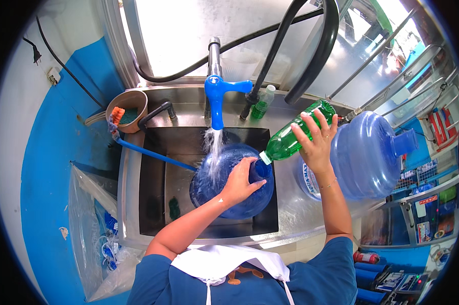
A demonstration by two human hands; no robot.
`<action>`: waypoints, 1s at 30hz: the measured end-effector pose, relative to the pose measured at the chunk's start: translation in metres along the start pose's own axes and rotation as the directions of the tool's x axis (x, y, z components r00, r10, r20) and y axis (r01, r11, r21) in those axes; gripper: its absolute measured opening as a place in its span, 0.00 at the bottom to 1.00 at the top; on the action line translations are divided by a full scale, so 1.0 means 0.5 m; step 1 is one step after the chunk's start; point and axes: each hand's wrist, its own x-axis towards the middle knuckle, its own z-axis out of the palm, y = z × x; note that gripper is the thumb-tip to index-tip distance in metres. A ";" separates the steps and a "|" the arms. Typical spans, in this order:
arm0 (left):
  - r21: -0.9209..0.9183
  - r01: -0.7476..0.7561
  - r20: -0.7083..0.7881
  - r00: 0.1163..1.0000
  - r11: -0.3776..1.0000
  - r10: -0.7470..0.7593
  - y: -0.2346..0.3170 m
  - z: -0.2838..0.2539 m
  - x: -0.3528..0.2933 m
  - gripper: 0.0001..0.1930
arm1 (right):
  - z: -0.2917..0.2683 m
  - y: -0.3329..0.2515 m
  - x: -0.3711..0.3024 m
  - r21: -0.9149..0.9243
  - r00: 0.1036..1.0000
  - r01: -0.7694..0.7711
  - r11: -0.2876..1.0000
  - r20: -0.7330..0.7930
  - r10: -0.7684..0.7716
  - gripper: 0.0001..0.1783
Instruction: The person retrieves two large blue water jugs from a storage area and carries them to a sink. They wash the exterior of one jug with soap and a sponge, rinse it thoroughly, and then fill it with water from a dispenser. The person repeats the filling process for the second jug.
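A large blue water jug (224, 198) stands tilted in the steel sink (158, 218), its neck toward the right. My left hand (242, 183) is closed around that neck. In my right hand (318, 140) is a green plastic bottle (286, 141), tipped so its white-capped end meets the jug's mouth; whether liquid flows out of it I cannot tell. Water (216, 147) runs from the tap with a blue lever (218, 96) and splashes over the jug's upper left side.
Another blue jug (364, 157) lies on the steel counter at the right, beside my right forearm. A long blue-handled brush (156, 155) leans into the sink from a beige dipper (130, 104). Behind the sink are a small green bottle (262, 104) and black hoses (270, 56).
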 end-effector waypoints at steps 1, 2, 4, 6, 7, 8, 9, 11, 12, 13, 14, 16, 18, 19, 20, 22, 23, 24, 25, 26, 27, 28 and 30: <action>0.015 -0.025 -0.002 1.000 1.000 0.025 0.002 0.001 -0.006 0.34 | -0.007 -0.006 0.000 0.002 1.000 0.000 1.000 0.002 0.000 0.24; 0.022 -0.035 0.000 0.999 0.999 0.035 0.005 0.000 -0.012 0.34 | -0.013 -0.012 0.000 0.008 1.000 -0.001 1.000 0.004 0.001 0.24; 0.017 -0.053 -0.007 0.999 0.998 0.053 0.009 -0.007 -0.025 0.33 | -0.023 -0.023 -0.001 0.055 0.999 -0.018 0.998 -0.027 0.019 0.24; -0.003 -0.075 -0.023 0.997 0.997 0.075 0.014 -0.018 -0.038 0.33 | -0.031 -0.034 0.000 0.064 0.999 -0.032 0.997 0.001 0.032 0.24; -0.002 -0.060 -0.027 0.998 0.998 0.060 0.017 -0.024 -0.043 0.33 | -0.035 -0.040 0.001 0.073 0.999 -0.034 0.997 0.004 0.034 0.24; 0.000 -0.045 -0.030 0.999 0.999 0.045 0.019 -0.031 -0.049 0.32 | -0.037 -0.046 0.002 0.086 1.000 -0.028 0.996 0.012 0.027 0.24; -0.003 -0.047 -0.043 0.998 0.999 0.047 0.021 -0.037 -0.052 0.32 | -0.039 -0.052 0.004 0.097 1.000 -0.021 0.995 0.017 0.020 0.24; -0.008 -0.009 -0.040 0.999 1.000 0.009 0.025 -0.049 -0.059 0.33 | -0.039 -0.065 0.009 0.115 0.999 -0.026 0.993 0.031 0.023 0.24; -0.014 -0.006 -0.046 0.999 1.000 0.006 0.027 -0.053 -0.061 0.33 | -0.038 -0.072 0.012 0.122 0.999 -0.035 0.992 0.039 0.031 0.24; -0.024 0.007 -0.052 0.999 1.000 -0.008 0.028 -0.058 -0.063 0.33 | -0.037 -0.077 0.014 0.133 0.998 -0.049 0.990 0.045 0.043 0.24; -0.018 -0.012 -0.067 0.998 1.000 0.010 0.028 -0.063 -0.064 0.33 | -0.035 -0.083 0.017 0.142 0.998 -0.050 0.989 0.047 0.044 0.25; -0.011 -0.031 -0.084 0.996 0.999 0.030 0.028 -0.074 -0.066 0.33 | -0.030 -0.090 0.019 0.168 0.998 -0.061 0.984 0.034 0.056 0.26; -0.008 -0.045 -0.122 0.992 0.999 0.044 0.025 -0.089 -0.067 0.33 | -0.023 -0.095 0.018 0.158 0.992 -0.119 0.980 0.070 0.110 0.26; -0.017 -0.063 -0.142 0.988 0.998 0.060 0.024 -0.097 -0.067 0.33 | -0.018 -0.097 0.014 0.153 0.987 -0.149 0.977 0.086 0.137 0.26; -0.002 -0.085 -0.181 0.980 0.996 0.084 0.023 -0.108 -0.067 0.33 | -0.011 -0.099 0.009 0.154 0.980 -0.190 0.970 0.095 0.176 0.28; -0.012 -0.008 -0.214 0.977 1.000 0.006 0.022 -0.131 -0.066 0.34 | 0.006 -0.104 -0.007 0.142 0.950 -0.299 0.944 0.140 0.280 0.31; -0.043 0.024 -0.235 0.971 0.999 -0.033 0.022 -0.144 -0.065 0.34 | 0.016 -0.107 -0.017 0.202 0.940 -0.331 0.922 0.158 0.303 0.31; -0.050 0.053 -0.268 0.961 0.997 -0.064 0.023 -0.156 -0.063 0.34 | 0.026 -0.112 -0.028 0.246 0.916 -0.389 0.888 0.206 0.344 0.31; -0.038 0.078 -0.292 0.953 0.996 -0.086 0.024 -0.169 -0.062 0.36 | 0.037 -0.116 -0.040 0.286 0.889 -0.446 0.848 0.255 0.381 0.32; 0.007 -0.004 -0.331 0.944 1.000 0.006 0.027 -0.182 -0.061 0.34 | 0.046 -0.119 -0.049 0.355 0.874 -0.470 0.808 0.313 0.371 0.30; 0.047 -0.045 -0.351 0.935 0.998 0.058 0.029 -0.194 -0.060 0.32 | 0.054 -0.122 -0.057 0.454 0.768 -0.637 0.623 0.445 0.461 0.30; 0.091 -0.048 -0.336 0.939 0.995 0.076 0.031 -0.206 -0.060 0.29 | 0.059 -0.123 -0.062 0.517 0.657 -0.753 0.406 0.560 0.505 0.30; 0.182 -0.067 -0.322 0.939 0.981 0.124 0.035 -0.222 -0.058 0.25 | 0.057 -0.125 -0.058 0.612 0.519 -0.787 -0.080 0.726 0.452 0.32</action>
